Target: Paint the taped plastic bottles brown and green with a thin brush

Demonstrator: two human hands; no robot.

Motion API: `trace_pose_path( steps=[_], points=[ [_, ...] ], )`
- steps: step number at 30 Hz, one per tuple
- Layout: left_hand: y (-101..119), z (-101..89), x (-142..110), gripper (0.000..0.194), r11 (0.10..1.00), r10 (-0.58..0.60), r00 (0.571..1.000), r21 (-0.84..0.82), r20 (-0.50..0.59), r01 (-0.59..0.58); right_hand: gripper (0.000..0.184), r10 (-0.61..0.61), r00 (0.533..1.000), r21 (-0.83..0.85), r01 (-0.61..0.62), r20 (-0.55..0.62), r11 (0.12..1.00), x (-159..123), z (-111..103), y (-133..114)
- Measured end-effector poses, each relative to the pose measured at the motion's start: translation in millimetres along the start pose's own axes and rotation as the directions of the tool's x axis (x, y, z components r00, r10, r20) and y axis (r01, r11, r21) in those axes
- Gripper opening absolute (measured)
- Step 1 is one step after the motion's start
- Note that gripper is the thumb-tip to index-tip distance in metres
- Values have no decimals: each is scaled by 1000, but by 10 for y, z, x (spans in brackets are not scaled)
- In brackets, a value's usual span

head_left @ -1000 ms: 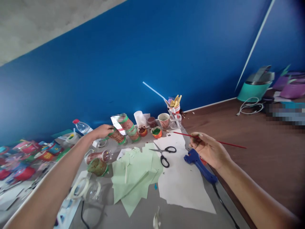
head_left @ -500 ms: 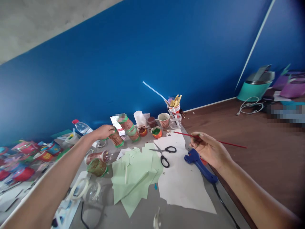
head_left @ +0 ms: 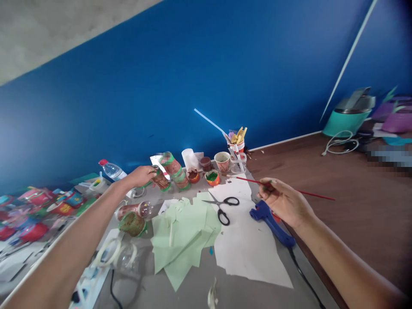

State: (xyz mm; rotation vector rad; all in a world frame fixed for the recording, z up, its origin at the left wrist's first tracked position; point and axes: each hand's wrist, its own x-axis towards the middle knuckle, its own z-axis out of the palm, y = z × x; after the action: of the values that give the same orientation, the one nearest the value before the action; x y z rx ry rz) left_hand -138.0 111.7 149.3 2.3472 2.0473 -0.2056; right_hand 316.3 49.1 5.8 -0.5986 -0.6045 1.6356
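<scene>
My left hand (head_left: 140, 175) reaches far across the table and grips a brown painted bottle piece with green bands (head_left: 162, 180), held a little above the tabletop beside a taller brown and green painted bottle (head_left: 175, 171). My right hand (head_left: 283, 202) is closed on a thin red paintbrush (head_left: 254, 182) whose tip points left toward the paint cups. Below that hand lies a blue glue gun (head_left: 270, 222). Black-handled scissors (head_left: 222, 209) lie on the paper between my hands.
Light green paper cut-outs (head_left: 182, 234) and white sheets (head_left: 247, 249) cover the grey table (head_left: 193, 292). Small paint cups (head_left: 211, 177), a cup of tools (head_left: 237, 148), a water bottle (head_left: 111, 170) and cut clear bottles (head_left: 131, 214) stand around. Colourful crafts (head_left: 28, 210) crowd the left.
My left hand set the brown bottle piece down toward the table, then raised it again next to the taller bottle. My right hand with the brush has barely moved.
</scene>
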Motion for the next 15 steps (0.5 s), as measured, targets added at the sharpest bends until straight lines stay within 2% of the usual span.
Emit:
trace_pose_path(
  steps=[15],
  points=[
    [34, 26, -1, 37, 999, -19, 999, -43, -30, 18, 14, -20, 1000, -7, 20, 17, 1000, 15, -33, 16]
  ],
)
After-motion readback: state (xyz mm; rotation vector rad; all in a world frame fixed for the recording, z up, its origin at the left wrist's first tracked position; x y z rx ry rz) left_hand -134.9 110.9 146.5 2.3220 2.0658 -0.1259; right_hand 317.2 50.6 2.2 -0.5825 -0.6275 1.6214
